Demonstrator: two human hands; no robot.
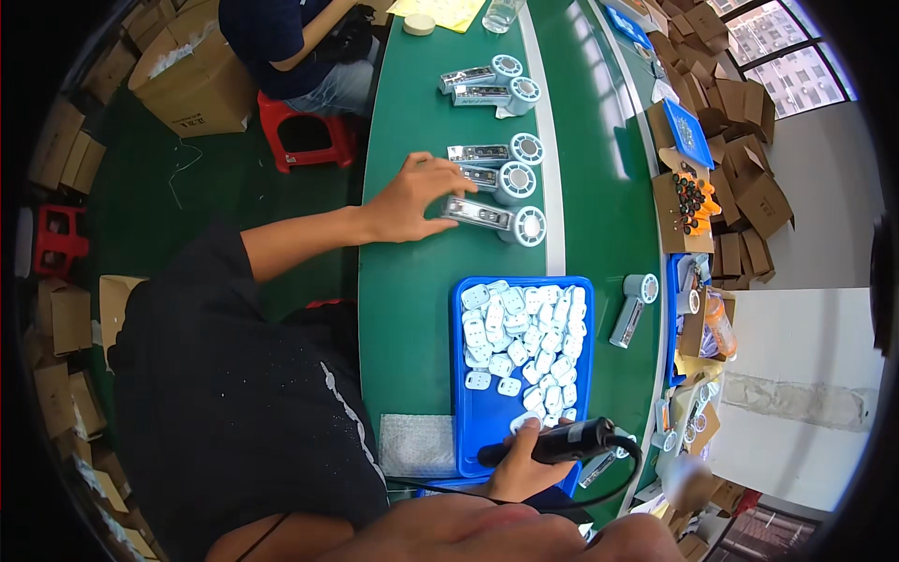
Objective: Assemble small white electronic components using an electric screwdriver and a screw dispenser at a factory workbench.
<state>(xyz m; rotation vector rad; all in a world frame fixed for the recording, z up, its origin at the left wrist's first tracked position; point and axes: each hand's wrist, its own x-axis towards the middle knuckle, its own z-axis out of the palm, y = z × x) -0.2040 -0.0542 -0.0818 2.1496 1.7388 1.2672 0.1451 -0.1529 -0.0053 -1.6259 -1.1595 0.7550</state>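
My left hand curls around the handle end of a light-blue handheld fan, thumb on one side and fingers on the other. The fan lies on the green table, its handle uncovered to show the parts inside and its round head pointing away from me. My right hand grips a black electric screwdriver with a cable. A small pale-blue cover is at its thumb tip, over a blue tray. Many similar covers lie heaped in that tray.
More open fans lie in a row beyond my left hand; another fan lies across the table. Bubble wrap sits beside the tray. A person sits by the table near a red stool. Boxes line the far edge.
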